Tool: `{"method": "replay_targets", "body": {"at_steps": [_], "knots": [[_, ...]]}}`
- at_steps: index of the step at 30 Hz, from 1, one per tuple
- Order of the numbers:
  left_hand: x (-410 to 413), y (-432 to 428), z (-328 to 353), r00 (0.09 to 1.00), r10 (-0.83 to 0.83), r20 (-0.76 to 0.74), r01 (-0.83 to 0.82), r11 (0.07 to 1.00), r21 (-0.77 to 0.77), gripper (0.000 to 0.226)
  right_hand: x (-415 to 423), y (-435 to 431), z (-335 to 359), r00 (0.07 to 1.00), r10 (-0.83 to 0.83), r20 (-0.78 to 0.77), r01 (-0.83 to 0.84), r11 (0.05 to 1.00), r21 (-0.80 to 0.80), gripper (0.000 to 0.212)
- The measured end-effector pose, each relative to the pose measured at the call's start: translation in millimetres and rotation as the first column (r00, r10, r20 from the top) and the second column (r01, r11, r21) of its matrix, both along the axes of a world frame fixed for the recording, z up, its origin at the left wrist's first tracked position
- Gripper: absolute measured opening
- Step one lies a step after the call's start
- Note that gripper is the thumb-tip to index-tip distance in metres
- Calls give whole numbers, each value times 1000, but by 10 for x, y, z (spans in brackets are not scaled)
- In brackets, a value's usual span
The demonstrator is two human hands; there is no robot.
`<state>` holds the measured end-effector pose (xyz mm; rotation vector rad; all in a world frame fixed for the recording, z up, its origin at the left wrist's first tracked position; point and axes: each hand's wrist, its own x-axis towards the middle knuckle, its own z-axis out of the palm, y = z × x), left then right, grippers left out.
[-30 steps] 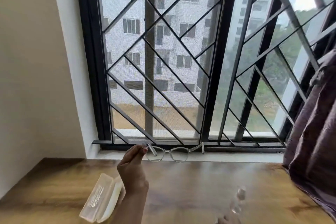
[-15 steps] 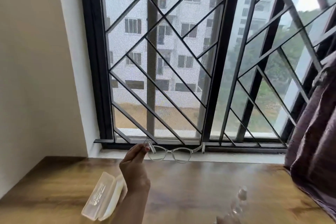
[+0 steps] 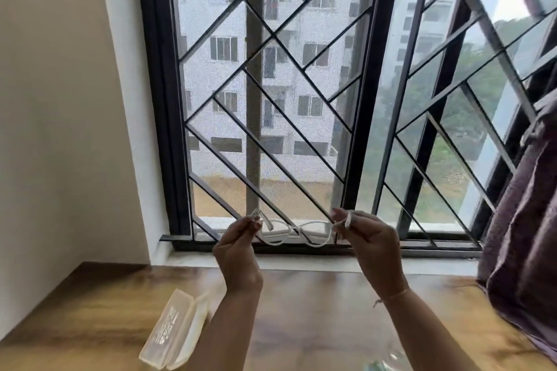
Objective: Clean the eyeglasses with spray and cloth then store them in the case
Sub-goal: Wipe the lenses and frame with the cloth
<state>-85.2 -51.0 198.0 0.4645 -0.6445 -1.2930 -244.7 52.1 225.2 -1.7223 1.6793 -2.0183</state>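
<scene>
We hold the eyeglasses [image 3: 294, 232] up in front of the window [image 3: 271, 99], level with its lower frame and well above the wooden table [image 3: 316, 310]. Our left hand [image 3: 238, 253] pinches one end of the frame by its hinge, and our right hand [image 3: 370, 247] pinches the other end, so both hands are closed on the eyeglasses and kept apart by the frame's width. The case [image 3: 174, 331] lies on the table below and to the left of the eyeglasses, apparently with its lid ajar.

The frame looks thin and clear, and we judge the grip to be light. If one pinch slips, the eyeglasses could swing and drop onto the table. Pulling the ends apart could strain the hinges. A fingertip straying onto a lens would smear it again.
</scene>
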Motion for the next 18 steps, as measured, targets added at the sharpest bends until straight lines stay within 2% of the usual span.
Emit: {"method": "replay_targets", "body": {"at_steps": [2, 5, 9, 14, 16, 18], "knots": [[8, 31, -6, 999, 16, 45, -15, 999, -33, 28, -7, -12, -40, 1000, -9, 3, 9, 998, -57, 21], [65, 36, -107, 971, 74, 226, -43, 989, -139, 23, -24, 30, -134, 999, -41, 6, 41, 994, -103, 19], [166, 26, -262, 831, 247, 499, -85, 942, -326, 22, -57, 85, -263, 995, -96, 24, 98, 986, -135, 17], [217, 71, -223, 681, 405, 610, -96, 875, -474, 31, -60, 105, -336, 995, -89, -38, 81, 980, -184, 15], [227, 61, -216, 663, 423, 618, -105, 869, -483, 36, -51, 110, -349, 991, -99, -88, 81, 979, -189, 15], [228, 65, -215, 657, 445, 609, -122, 860, -496, 31, -40, 107, -349, 979, -117, -166, 84, 978, -191, 15]]}}
